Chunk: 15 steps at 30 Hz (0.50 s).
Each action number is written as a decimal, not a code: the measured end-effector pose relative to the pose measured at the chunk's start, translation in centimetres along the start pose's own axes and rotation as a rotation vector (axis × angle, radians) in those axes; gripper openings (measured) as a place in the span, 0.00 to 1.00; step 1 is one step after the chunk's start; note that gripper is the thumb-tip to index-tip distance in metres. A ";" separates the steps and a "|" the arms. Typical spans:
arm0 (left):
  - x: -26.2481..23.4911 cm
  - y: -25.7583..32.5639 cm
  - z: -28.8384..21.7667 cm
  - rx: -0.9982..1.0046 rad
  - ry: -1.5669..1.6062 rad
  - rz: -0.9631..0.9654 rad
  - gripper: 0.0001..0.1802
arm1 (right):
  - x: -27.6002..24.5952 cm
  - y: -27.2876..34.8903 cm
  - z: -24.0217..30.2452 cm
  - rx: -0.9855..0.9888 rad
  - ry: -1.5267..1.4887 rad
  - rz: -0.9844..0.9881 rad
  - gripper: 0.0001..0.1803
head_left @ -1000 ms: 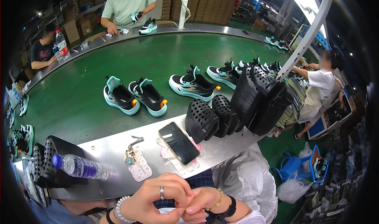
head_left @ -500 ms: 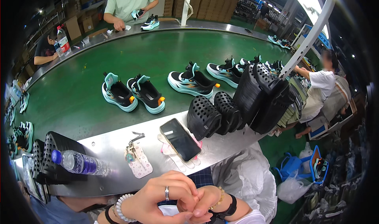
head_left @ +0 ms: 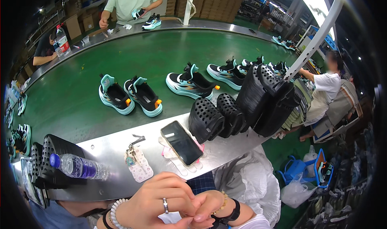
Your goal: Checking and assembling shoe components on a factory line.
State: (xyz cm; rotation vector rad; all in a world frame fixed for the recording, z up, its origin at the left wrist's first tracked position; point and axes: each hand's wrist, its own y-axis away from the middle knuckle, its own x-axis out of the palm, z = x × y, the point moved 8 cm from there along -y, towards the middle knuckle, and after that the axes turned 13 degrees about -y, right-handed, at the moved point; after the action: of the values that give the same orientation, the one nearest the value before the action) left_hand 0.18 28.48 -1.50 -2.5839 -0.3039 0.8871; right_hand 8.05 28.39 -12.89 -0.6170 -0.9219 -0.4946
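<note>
My left hand [head_left: 163, 200], with a ring on one finger, and my right hand [head_left: 207, 204] meet in front of my lap, just off the metal ledge. Their fingers are bent and pressed together at the tips; anything pinched between them is hidden. Closest to them on the ledge lies a dark-screened phone [head_left: 182, 142] on top of white-and-pink gloves [head_left: 179, 166]. Left of it is a pale patterned pouch [head_left: 141, 164] with a strap. Beyond, a pair of black-and-turquoise sneakers [head_left: 116, 100] and a single sneaker [head_left: 189, 83] stand on the green belt [head_left: 133, 55].
Black perforated shoe forms [head_left: 205, 118] stand at the ledge's right, near a white post [head_left: 314, 37]. At left, a water bottle [head_left: 78, 166] lies against more black forms [head_left: 60, 152]. Across the belt, a person in a light green shirt [head_left: 133, 3] holds a sneaker.
The sneakers on the belt have slid a little left. Across the belt, the person's hand has lifted and moved left. My hands stay together, with small finger movements.
</note>
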 end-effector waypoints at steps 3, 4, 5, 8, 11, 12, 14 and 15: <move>0.0 -0.1 -0.1 0.021 -0.068 0.001 0.08 | -0.2 0.2 -0.1 -0.004 -0.025 -0.008 0.29; 0.0 -0.1 -0.2 0.030 -0.081 0.004 0.08 | -0.4 0.3 -0.2 0.005 -0.021 -0.028 0.29; 0.0 -0.1 -0.2 0.033 -0.081 0.005 0.08 | -0.6 0.3 -0.4 0.015 -0.017 -0.048 0.29; 0.1 0.0 -0.4 0.019 -0.053 0.009 0.08 | -0.6 0.2 -0.8 -0.003 -0.100 -0.060 0.28; 0.1 0.1 -0.1 0.010 -0.020 -0.004 0.08 | -0.9 0.3 -1.0 0.023 -0.085 -0.055 0.28; 0.2 0.1 0.0 -0.001 0.004 -0.002 0.07 | -1.0 0.3 -1.0 0.024 -0.083 -0.054 0.28; 0.2 0.0 0.2 -0.010 0.026 0.000 0.07 | -1.0 0.3 -1.0 0.009 -0.126 -0.026 0.28; 0.3 0.1 0.5 -0.022 0.060 0.012 0.06 | -1.0 0.2 -1.0 0.010 -0.126 -0.024 0.28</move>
State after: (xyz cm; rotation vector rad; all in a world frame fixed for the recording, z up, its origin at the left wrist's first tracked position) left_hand 0.15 28.67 -2.03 -2.6292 -0.2824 0.8132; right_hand 8.22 28.02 -14.24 -0.6346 -1.0510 -0.4764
